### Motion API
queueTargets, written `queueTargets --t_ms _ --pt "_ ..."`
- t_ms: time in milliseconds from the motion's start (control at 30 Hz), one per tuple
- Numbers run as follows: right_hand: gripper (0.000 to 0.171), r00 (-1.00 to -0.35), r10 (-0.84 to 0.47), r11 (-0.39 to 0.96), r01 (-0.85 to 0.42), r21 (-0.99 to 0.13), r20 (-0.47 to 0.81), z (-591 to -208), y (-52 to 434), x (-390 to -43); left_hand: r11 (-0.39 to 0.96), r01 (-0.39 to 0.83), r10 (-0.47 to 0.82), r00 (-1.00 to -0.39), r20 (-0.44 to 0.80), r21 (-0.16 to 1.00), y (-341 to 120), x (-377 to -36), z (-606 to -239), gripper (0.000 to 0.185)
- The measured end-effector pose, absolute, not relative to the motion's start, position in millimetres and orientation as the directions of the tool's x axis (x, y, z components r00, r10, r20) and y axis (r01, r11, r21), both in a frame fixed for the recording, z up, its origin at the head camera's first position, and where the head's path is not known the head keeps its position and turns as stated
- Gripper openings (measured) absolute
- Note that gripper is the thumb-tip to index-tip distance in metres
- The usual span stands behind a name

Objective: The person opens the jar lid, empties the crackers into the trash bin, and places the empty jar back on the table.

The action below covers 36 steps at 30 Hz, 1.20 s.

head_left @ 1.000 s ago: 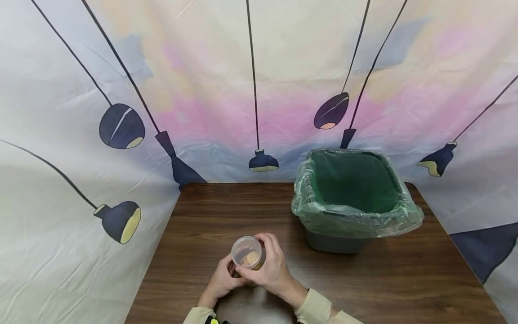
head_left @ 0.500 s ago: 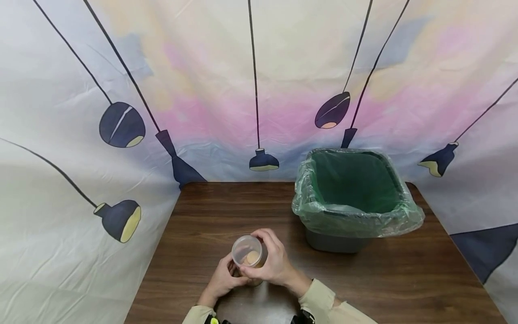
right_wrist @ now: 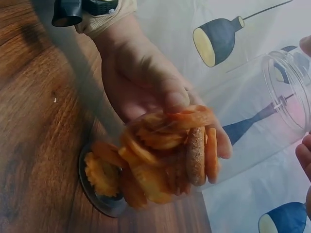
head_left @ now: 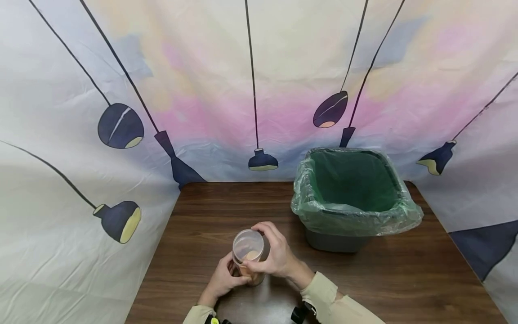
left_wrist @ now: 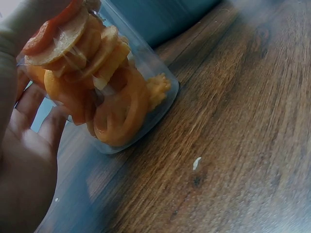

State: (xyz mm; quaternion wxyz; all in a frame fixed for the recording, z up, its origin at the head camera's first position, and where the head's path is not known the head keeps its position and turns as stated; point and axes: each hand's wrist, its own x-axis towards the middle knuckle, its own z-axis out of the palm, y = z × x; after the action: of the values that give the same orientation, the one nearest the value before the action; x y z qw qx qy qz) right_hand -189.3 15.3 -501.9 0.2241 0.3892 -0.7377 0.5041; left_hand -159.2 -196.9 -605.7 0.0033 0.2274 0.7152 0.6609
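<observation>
Nearest me, my left hand curls around the lower part of a clear plastic jar, its grip wrapped on the wall where orange ring-shaped snacks are stacked. My right hand pinches the jar's open rim from above, fingers curled over it. The jar stands tilted on the wooden bench, close to the front edge. Farther back and to the right sits a bin lined with a green bag.

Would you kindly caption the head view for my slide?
Both hands grip a clear jar of orange snacks on a wooden table beside a lined bin.
</observation>
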Motion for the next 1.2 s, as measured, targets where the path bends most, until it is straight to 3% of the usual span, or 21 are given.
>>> queueTargets --t_ms 367,800,1000,1200 --pt "0.074 -0.654 -0.334 0.202 -0.753 -0.626 0.679 -496 25 -191 0.085 0.307 0.295 -0.917 0.27 0.948 -201 -155 -605 0.076" --pt "0.079 -0.719 -0.284 0.309 -0.695 -0.649 0.635 -506 45 -179 0.016 0.301 0.37 -0.888 0.274 0.954 -204 -148 -598 0.078" --pt "0.077 -0.753 -0.251 0.312 -0.658 -0.685 0.608 -507 45 -174 0.06 0.307 0.39 -0.883 0.261 0.95 -212 -148 -593 0.077" --pt "0.076 -0.766 -0.26 0.325 -0.643 -0.694 0.588 -505 57 -177 0.021 0.32 0.389 -0.875 0.287 0.947 -201 -145 -588 0.077"
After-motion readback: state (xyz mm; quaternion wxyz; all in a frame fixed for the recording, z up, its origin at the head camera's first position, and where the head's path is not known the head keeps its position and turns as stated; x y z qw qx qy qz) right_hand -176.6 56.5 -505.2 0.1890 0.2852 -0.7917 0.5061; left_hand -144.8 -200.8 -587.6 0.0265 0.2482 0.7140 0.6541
